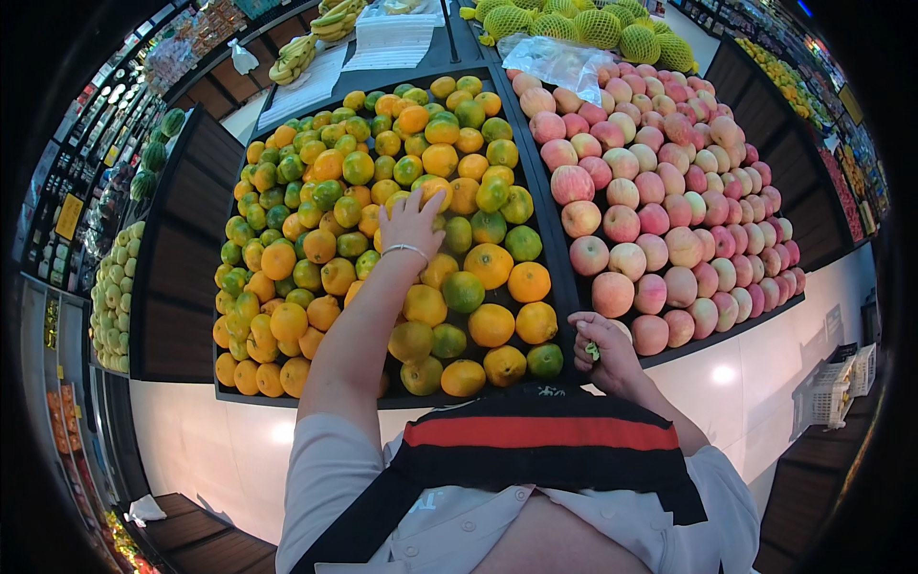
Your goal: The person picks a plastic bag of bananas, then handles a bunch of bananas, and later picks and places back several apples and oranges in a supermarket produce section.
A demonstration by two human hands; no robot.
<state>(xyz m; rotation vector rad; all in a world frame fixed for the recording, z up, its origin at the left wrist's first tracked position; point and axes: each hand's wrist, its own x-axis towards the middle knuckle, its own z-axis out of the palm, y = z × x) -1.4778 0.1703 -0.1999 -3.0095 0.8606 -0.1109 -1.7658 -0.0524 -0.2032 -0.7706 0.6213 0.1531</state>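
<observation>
My left hand [412, 226], with a thin bracelet at the wrist, reaches palm down over a sloping pile of green and orange mandarins [344, 208]. Its fingers are spread, and their tips rest by an orange mandarin [434, 189] near the middle of the pile; what lies under the palm is hidden. Close to my body, at the front end of the black divider [549, 215], my right hand [608, 353] is curled around a small green leafy scrap [592, 350]. Pink and yellow apples [649, 186] fill the display right of the divider, with the nearest ones beside that hand.
Behind the apples lie a clear plastic bag [566, 63] and fruit in yellow netting [597, 27]. Bananas [294, 59] and white padded sheets [391, 41] sit behind the mandarins. Dark-sided stands flank both sides. White baskets [835, 387] stand at the right.
</observation>
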